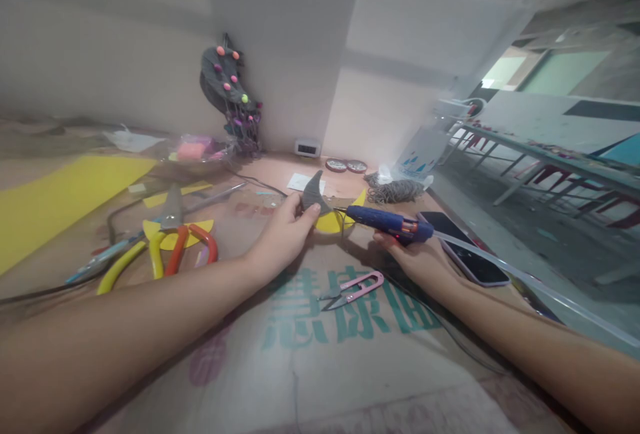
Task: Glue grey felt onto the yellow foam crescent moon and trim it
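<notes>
My left hand point(297, 226) pinches a grey crescent-shaped piece point(314, 193) that looks wrapped in yarn. In my right hand point(404, 247) is a blue hot glue gun point(385, 219), its nozzle pointing left at the lower edge of the grey piece. A clear glue stick point(480, 254) runs out of the gun's back end. Just below the nozzle shows a yellow cut-out shape point(331, 223), partly hidden. Pink-handled thread snips point(356, 289) lie on the printed work surface between my forearms.
Left lie yellow-handled scissors point(154, 251), red-handled pliers point(193, 247) and a yellow sheet point(65, 194). Behind are a grey beaded crescent point(220, 77), a small digital clock point(307, 148), two round tins point(346, 165) and grey yarn point(395, 191). A phone point(465, 247) is beside my right hand.
</notes>
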Motion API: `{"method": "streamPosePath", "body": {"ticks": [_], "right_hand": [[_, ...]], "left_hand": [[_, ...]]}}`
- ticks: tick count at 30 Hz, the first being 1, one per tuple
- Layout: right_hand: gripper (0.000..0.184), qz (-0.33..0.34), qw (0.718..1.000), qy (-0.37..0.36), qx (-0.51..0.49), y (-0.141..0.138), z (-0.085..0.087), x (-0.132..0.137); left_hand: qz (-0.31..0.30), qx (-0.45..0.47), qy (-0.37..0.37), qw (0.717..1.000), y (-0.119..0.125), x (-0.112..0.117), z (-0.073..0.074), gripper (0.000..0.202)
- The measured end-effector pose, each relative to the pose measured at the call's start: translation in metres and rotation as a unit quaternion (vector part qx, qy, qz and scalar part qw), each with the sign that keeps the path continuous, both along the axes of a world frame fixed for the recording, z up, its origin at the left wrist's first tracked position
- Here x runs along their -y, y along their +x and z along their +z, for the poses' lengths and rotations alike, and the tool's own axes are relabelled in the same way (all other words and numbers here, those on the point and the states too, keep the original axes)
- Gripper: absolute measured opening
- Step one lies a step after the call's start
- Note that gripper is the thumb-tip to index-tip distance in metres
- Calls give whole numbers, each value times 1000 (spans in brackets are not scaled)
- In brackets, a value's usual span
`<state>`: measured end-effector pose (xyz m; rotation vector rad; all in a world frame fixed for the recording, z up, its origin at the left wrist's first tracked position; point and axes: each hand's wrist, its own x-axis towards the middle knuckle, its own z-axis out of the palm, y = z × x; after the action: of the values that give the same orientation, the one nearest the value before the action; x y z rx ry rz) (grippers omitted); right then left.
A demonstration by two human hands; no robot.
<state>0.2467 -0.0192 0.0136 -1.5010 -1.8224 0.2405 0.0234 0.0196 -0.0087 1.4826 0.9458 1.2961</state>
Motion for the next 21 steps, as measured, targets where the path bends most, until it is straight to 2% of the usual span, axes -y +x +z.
{"method": "streamPosePath", "body": {"ticks": [7,10,15,19,21], "right_hand": [[33,-20,1000,-13,-13,3,-3,-1],[36,-20,998,-18,-55,8,-3,-4],[37,6,983,26,-180,15,12,-15],[39,-15,984,7,-178,20,26,-38],[38,-3,991,-16,-134,18,30,-57]], "left_hand": [[7,-4,-13,1000,-1,-3,-5,17],[18,1,-32,999,0,-6,-8,15],[11,40,-38,998,4,-7,-7,16],[-18,46,-30,998,5,-4,-6,12],[-29,46,-22,998,4,-4,-7,12]]}}
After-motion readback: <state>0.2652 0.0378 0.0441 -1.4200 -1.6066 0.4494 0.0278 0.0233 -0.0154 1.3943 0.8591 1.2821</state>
